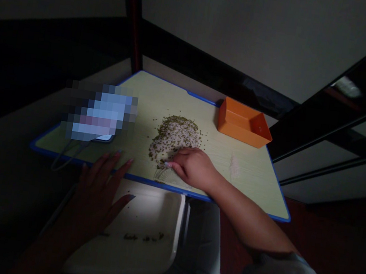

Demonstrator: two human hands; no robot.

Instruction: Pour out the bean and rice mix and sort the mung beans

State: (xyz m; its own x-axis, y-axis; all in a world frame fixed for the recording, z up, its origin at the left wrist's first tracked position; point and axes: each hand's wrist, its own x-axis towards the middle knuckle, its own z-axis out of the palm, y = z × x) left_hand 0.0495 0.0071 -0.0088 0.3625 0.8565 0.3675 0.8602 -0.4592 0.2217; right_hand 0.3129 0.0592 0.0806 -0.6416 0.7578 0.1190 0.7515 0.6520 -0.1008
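A pile of white grains, apparently rice, mixed with small green beans (177, 131) lies on the pale yellow board (162, 89). My right hand (194, 168) rests at the pile's near edge, its fingers curled and thumb pressed in; whatever they pinch is too small to make out. Beneath that hand a half-round marking like a protractor (172, 178) shows at the board's front edge. My left hand (103, 185) has its fingers spread, over the front edge and the white tray (177, 227). Some dark bits (146, 239) lie in the tray below.
An orange box (243, 129) stands at the back right of the board. A small streak of white grains (234, 166) lies in front of it. At the left is a lit, blurred-out device (103, 137) with a cable (60, 160). Walls close in behind.
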